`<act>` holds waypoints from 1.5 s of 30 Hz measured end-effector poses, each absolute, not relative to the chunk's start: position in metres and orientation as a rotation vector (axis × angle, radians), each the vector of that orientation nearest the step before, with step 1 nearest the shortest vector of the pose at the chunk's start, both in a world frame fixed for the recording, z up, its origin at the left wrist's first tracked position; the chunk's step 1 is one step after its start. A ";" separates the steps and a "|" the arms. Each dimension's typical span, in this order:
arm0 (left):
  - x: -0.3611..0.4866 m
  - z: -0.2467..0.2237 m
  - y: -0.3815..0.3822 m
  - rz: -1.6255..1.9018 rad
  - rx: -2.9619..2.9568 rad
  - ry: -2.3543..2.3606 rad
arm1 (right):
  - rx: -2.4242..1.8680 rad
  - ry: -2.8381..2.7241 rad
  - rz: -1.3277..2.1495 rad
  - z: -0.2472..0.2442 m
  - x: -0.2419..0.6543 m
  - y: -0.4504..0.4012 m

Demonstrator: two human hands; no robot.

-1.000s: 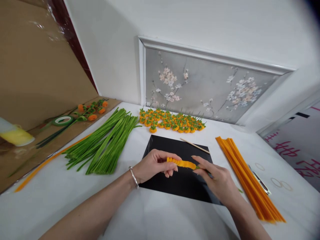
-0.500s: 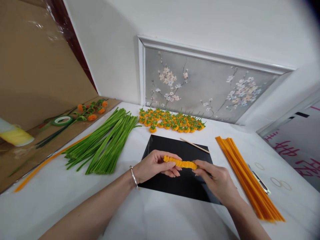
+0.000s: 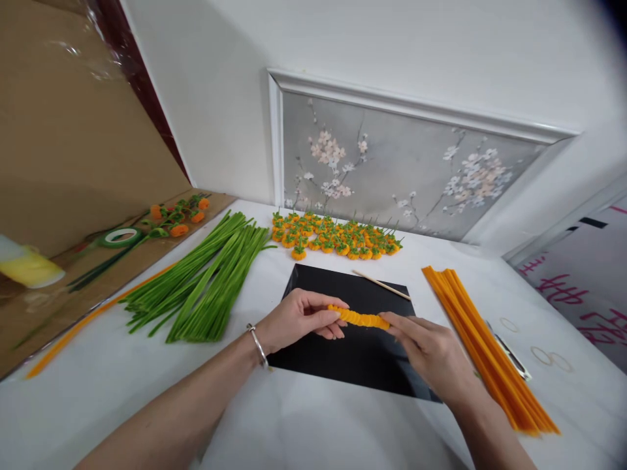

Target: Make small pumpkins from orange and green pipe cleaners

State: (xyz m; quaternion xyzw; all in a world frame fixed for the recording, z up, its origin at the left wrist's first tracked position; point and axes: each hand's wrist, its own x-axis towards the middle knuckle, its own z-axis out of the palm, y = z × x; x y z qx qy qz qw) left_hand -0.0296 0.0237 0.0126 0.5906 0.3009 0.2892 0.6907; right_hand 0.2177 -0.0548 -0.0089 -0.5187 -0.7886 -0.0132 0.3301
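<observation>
Between my two hands stretches a tightly coiled orange pipe cleaner, held level above a black board. My left hand, with a silver bangle at the wrist, pinches its left end between thumb and fingers. The right end sits in the closed fingers of my right hand, which hide its tip. Just beyond the board's far edge, several small orange pumpkin-like pieces with green tops stand in a cluster. A thin wooden stick lies across the board's far right part.
Green pipe cleaners lie in a pile at left, straight orange ones at right. Beside these are tweezers and rubber bands. Green tape and orange flowers rest on cardboard at far left. A framed panel stands behind.
My hands have drawn slightly apart, the left one moving a little left and the right one a little right. The coil stays between them, shifted slightly right.
</observation>
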 end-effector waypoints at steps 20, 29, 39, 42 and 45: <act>-0.022 0.006 0.016 0.479 1.468 0.694 | -1.347 -1.955 0.225 -0.001 0.208 -0.058; -0.019 0.004 0.013 0.552 1.930 0.768 | -1.354 -2.096 0.288 -0.007 0.203 -0.058; -0.018 -0.003 0.014 0.438 1.671 0.639 | -1.374 -2.106 0.285 -0.010 0.201 -0.057; -0.024 0.000 0.020 0.464 1.281 0.562 | -1.386 -1.978 0.257 -0.007 0.208 -0.057; -0.029 0.006 0.024 0.600 1.139 0.513 | -1.432 -1.854 0.214 -0.005 0.216 -0.057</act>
